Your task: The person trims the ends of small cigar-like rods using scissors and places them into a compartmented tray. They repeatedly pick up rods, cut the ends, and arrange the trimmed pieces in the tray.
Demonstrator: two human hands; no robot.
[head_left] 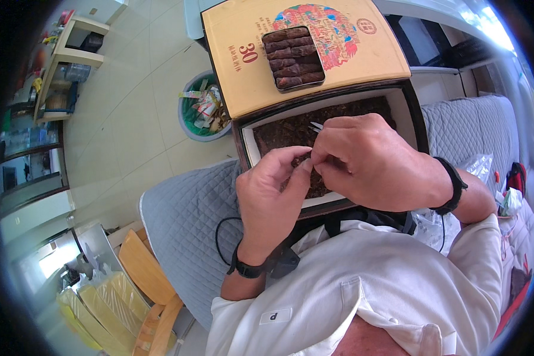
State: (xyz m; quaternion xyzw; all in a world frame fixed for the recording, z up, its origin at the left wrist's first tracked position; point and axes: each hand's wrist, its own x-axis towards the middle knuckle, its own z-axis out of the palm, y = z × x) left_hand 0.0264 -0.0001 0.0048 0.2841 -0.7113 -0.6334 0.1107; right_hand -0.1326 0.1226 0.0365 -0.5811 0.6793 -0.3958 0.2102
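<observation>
Over an open box [418, 121] with pale inner walls, my two hands meet at the fingertips. Dark brown shredded leaf, like tobacco [279, 132], fills the box. My left hand [271, 193] pinches thumb and forefinger together; a dark brown bit shows beside them, but what they grip is mostly hidden. My right hand [371, 163] is closed, its fingertips touching the left thumb. From behind its curled fingers stick out the two thin metal tips of a small tool [316, 126], perhaps tweezers or scissors. Beyond lies an open tin of several dark brown cigars [293, 57].
The tin rests on the box's yellow printed lid [243, 89]. Left of the box, a bin [187, 121] with a green liner holds scraps. Grey quilted covers [190, 202] lie on both sides. A wooden chair [145, 267] stands lower left, and clear plastic bags [436, 228] lie right.
</observation>
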